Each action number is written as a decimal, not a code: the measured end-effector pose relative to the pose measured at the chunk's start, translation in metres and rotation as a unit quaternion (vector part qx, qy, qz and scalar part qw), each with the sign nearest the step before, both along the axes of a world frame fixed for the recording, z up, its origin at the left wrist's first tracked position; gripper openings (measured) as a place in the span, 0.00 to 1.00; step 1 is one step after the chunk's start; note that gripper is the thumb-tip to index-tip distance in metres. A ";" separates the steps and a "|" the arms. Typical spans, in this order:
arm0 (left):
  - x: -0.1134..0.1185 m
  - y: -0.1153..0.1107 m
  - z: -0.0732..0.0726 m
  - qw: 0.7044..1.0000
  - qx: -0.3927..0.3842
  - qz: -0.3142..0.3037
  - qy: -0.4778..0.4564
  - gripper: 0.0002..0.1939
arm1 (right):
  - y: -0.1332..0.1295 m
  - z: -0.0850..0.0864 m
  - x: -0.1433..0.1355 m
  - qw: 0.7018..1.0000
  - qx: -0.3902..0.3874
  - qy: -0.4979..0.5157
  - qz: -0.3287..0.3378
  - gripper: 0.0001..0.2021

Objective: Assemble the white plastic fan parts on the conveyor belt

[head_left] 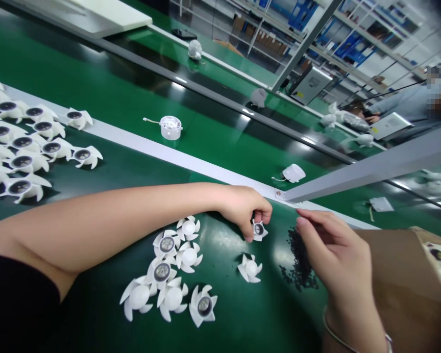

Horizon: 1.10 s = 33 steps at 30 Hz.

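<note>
My left hand [245,208] reaches across the green work surface, thumb and fingers closed on a small white fan impeller [259,237] whose dark hub faces up. Close below it lies another white impeller [250,268], hub cap upward. My right hand [336,247] hovers with thumb and index fingertip brought together; whatever is between them is too small to make out. Beside that hand spreads a pile of tiny black parts [299,260]. Several more small impellers [173,296] lie in a cluster below my left forearm, some cap up, others hub up.
Rows of larger white fan wheels [22,142] stand at the left. A cardboard box [397,284] is at the right. Beyond a white rail [143,146], a green conveyor carries white motor housings [171,128]. A grey post [371,159] slants across the right; a person [400,105] sits farther back.
</note>
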<state>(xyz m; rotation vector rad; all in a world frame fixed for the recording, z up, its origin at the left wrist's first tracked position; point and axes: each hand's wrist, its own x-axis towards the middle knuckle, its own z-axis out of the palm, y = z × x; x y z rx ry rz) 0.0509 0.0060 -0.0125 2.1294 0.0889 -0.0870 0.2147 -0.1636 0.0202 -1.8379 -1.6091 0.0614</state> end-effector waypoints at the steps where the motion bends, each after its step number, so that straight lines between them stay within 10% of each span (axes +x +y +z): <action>1: 0.000 0.000 0.000 1.000 0.000 -0.001 -0.001 0.26 | 0.009 0.004 0.000 1.000 -0.012 -0.014 0.025 0.09; 5: 0.000 0.001 -0.001 1.000 -0.007 -0.003 0.001 0.27 | 0.063 0.014 0.000 0.971 -0.083 -0.204 0.093 0.15; 8: -0.002 0.001 -0.001 1.000 0.004 0.006 0.001 0.28 | 0.113 0.006 0.001 0.923 -0.197 -0.331 -0.008 0.22; 14: -0.005 0.000 -0.002 1.000 0.014 0.009 -0.007 0.28 | 0.164 -0.003 0.008 0.894 -0.302 -0.324 -0.070 0.16; 19: -0.007 0.001 0.001 0.999 0.030 0.006 -0.019 0.35 | 0.100 0.031 0.003 0.934 -0.221 -0.279 0.017 0.24; 23: -0.009 0.005 0.006 0.999 -0.033 -0.015 -0.001 0.51 | 0.024 0.034 0.007 0.992 -0.105 0.010 0.063 0.20; 28: -0.003 0.008 -0.003 0.991 -0.132 0.009 0.002 0.31 | -0.004 -0.006 0.020 0.967 -0.053 0.178 0.174 0.11; 33: -0.001 0.007 -0.004 0.985 -0.146 0.086 -0.026 0.17 | 0.003 -0.014 0.016 0.971 -0.044 0.088 0.219 0.10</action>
